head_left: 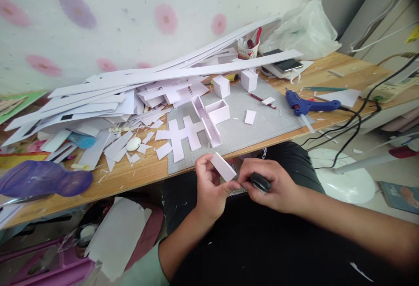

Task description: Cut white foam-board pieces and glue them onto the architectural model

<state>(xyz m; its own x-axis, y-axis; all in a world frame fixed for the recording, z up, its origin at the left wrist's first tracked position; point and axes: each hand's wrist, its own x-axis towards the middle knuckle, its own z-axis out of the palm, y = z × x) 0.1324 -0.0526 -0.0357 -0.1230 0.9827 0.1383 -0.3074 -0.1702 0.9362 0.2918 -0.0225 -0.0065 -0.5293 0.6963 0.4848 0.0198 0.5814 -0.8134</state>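
Just off the table's front edge, my left hand [211, 190] grips a small white foam-board piece [223, 167] between fingers and thumb, tilted with its broad face up. My right hand [270, 183] is closed around a black utility knife [260, 182]; its blade end is hidden by the fingers. The fingertips of both hands nearly meet at the piece's lower right corner. Beyond them on a grey cutting mat [262, 124] lie an open white tray-like box [219, 110] joined to a long channel [206, 122], and a flat cut-out sheet [185, 135].
Two white boxes [221, 86] stand at the mat's back. A blue glue gun [309, 104] rests right of the mat, its black cable [360, 114] hanging over the edge. White strips and scraps [108, 98] pile up left. A purple bottle [46, 179] lies near the left edge.
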